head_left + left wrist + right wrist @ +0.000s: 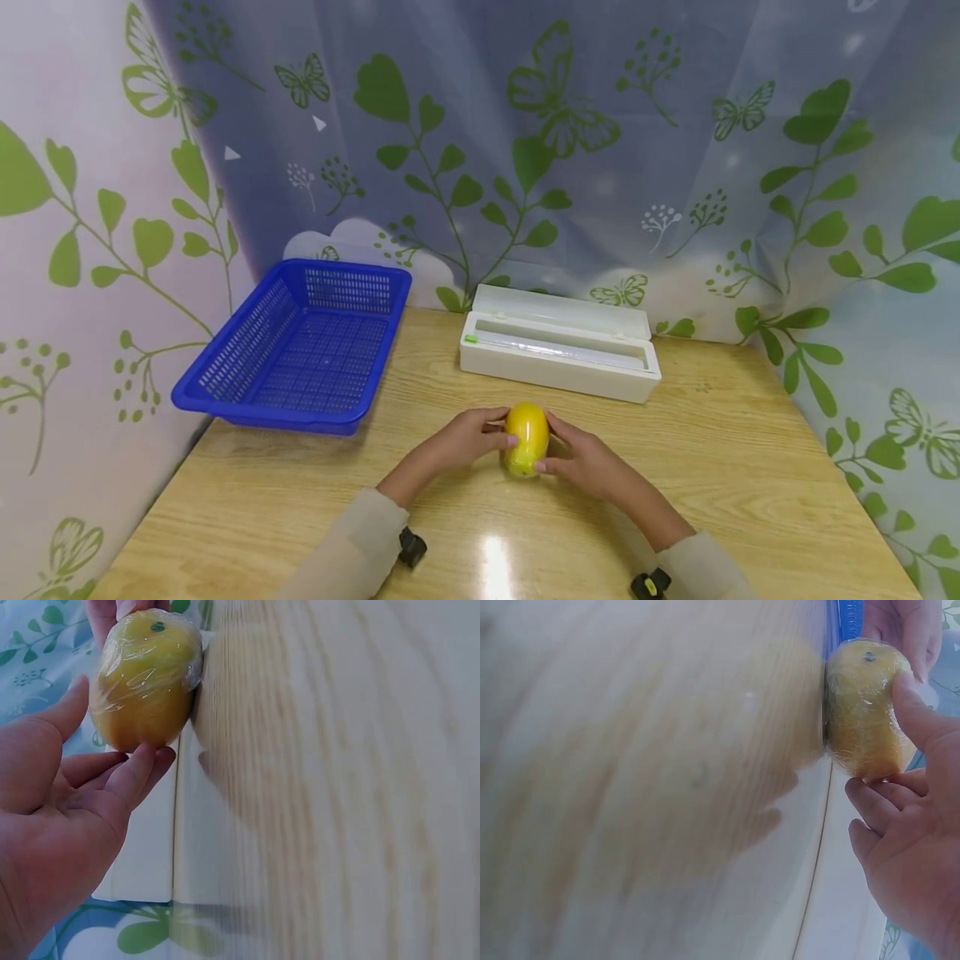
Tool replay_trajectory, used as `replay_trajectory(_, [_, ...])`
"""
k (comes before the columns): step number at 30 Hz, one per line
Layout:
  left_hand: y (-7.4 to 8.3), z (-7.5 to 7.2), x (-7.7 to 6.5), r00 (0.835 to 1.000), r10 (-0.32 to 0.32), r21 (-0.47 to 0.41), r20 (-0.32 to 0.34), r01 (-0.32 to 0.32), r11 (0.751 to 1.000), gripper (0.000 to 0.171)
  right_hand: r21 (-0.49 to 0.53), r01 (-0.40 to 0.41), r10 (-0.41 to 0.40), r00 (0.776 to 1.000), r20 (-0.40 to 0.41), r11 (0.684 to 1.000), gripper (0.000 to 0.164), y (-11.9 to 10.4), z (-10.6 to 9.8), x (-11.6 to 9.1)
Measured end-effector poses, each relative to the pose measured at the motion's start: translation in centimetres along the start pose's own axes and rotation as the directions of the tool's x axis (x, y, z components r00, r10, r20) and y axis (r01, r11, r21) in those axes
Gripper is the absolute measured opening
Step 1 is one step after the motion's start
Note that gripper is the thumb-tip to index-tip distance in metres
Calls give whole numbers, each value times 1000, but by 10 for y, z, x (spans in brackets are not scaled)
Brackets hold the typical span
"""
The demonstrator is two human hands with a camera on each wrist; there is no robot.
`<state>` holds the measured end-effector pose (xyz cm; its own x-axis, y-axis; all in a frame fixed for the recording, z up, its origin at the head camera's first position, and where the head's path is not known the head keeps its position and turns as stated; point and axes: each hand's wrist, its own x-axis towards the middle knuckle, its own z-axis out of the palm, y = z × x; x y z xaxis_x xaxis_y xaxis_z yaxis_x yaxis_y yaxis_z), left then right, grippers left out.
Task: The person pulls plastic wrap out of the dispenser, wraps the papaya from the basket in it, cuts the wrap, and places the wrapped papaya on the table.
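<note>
A yellow oval fruit [527, 439] wrapped in clear cling film lies on the table in front of the person, between both hands. In the left wrist view the film on the fruit [146, 679] is crinkled, and a small green stem spot shows at one end. The left hand [472, 437] holds the fruit from its left side, thumb on the near face and fingertips at the far end. From the right, the right hand [588, 458] grips it likewise; in the right wrist view its thumb [915, 705] presses on the wrapped fruit [866, 712].
A white cling film box [558, 375] with its lid raised stands behind the fruit, a film roll [558, 348] inside it. At the back left sits a blue plastic basket [273, 414]. A patterned curtain [480, 167] encloses the wooden table [750, 467].
</note>
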<state>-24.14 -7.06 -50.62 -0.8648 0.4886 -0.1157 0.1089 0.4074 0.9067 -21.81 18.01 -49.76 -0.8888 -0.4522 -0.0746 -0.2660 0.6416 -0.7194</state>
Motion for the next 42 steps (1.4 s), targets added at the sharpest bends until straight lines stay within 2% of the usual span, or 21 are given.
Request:
replay_trajectory(10, [-3, -2, 1, 1000, 23, -12, 1, -23, 1000, 63, -8, -15, 15, 1000, -5, 1000, 92, 0, 1, 1])
replay_trajectory(17, [1, -3, -5, 998, 28, -26, 55, -26, 999, 87, -8, -9, 9, 1000, -4, 1000, 93, -2, 0, 1])
replay_trajectory(20, [3, -2, -6, 997, 27, -15, 70, -26, 1000, 91, -2, -7, 7, 1000, -1, 1000, 94, -1, -1, 0])
replay_trajectory(27, [3, 0, -7, 998, 13, 25, 57, -14, 1000, 92, -7, -14, 14, 1000, 6, 1000, 95, -1, 0, 0])
replay_trajectory(31, [2, -3, -8, 997, 42, 42, 66, -45, 998, 91, -31, -27, 27, 1000, 4, 999, 96, -3, -1, 1])
replay_trajectory(34, [2, -3, -8, 995, 64, 20, 81, -65, 998, 91, -34, -32, 32, 999, 5, 999, 97, -4, -1, 1])
replay_trajectory(42, [6, 0, -6, 997, 27, -7, 72, -27, 1000, 92, 45, 14, -15, 1000, 12, 999, 98, 2, -3, 4])
